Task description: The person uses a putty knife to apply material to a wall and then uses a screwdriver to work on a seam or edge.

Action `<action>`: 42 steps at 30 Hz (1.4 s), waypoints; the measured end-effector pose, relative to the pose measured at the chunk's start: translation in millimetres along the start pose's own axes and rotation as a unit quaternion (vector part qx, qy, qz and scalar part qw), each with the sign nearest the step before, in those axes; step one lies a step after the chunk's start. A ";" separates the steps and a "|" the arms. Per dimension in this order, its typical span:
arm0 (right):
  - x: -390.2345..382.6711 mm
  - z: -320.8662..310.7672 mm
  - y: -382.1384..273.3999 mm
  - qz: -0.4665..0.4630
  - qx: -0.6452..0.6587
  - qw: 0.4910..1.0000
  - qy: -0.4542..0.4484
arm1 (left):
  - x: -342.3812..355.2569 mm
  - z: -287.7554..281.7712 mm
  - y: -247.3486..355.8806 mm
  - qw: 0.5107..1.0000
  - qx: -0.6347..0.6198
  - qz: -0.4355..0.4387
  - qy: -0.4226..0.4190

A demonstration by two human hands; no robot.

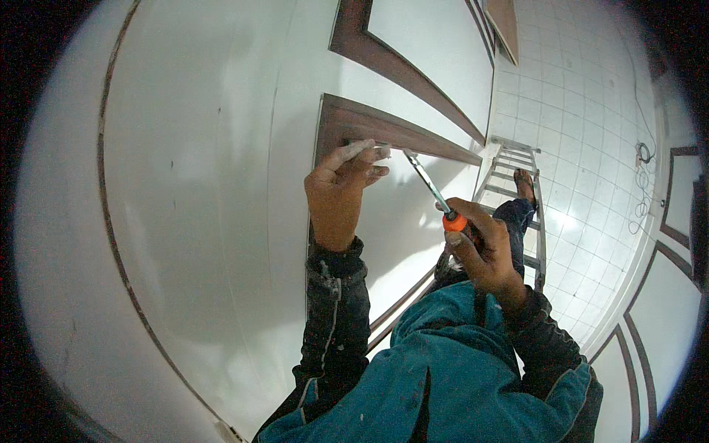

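My left hand (340, 196), its fingertips dusted white, is raised at the dark brown trim (443, 151) on the white panelled surface, fingers curled along its edge around something small that I cannot make out. My right hand (484, 251) grips a screwdriver (454, 219) with an orange and black handle. Its long metal shank points up and left, the tip beside the trim's edge just right of my left fingertips.
An aluminium ladder (541, 258) stands below me, my bare foot (524, 186) on it. Tiled floor (572, 125) lies beyond, with loose cable (641, 155). More framed panels (661, 325) line the right side; a board (504, 26) is at the top.
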State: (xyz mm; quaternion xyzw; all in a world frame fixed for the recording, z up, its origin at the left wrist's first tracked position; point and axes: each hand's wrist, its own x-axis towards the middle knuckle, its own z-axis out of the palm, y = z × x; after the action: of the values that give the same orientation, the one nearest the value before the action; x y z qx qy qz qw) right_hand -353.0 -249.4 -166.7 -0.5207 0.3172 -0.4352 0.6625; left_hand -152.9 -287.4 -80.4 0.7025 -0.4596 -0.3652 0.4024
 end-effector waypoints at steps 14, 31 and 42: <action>-3.4 3.2 -2.6 0.054 0.184 0.979 -0.073 | -29.1 13.6 39.9 0.992 -0.074 -0.037 -0.100; 1.8 3.2 -5.9 0.139 0.395 0.881 -0.219 | -22.2 2.7 37.1 0.754 -0.648 -0.089 -0.057; 5.7 6.8 -2.4 0.104 0.398 0.895 -0.172 | -58.8 34.8 -4.4 0.951 -0.308 0.022 0.028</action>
State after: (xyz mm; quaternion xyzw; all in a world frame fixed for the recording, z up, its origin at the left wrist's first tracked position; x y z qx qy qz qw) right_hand -345.3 -251.9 -162.5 -0.2447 0.0510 -0.3567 0.9001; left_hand -200.4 -239.0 -90.2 0.5441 -0.3285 -0.4599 0.6202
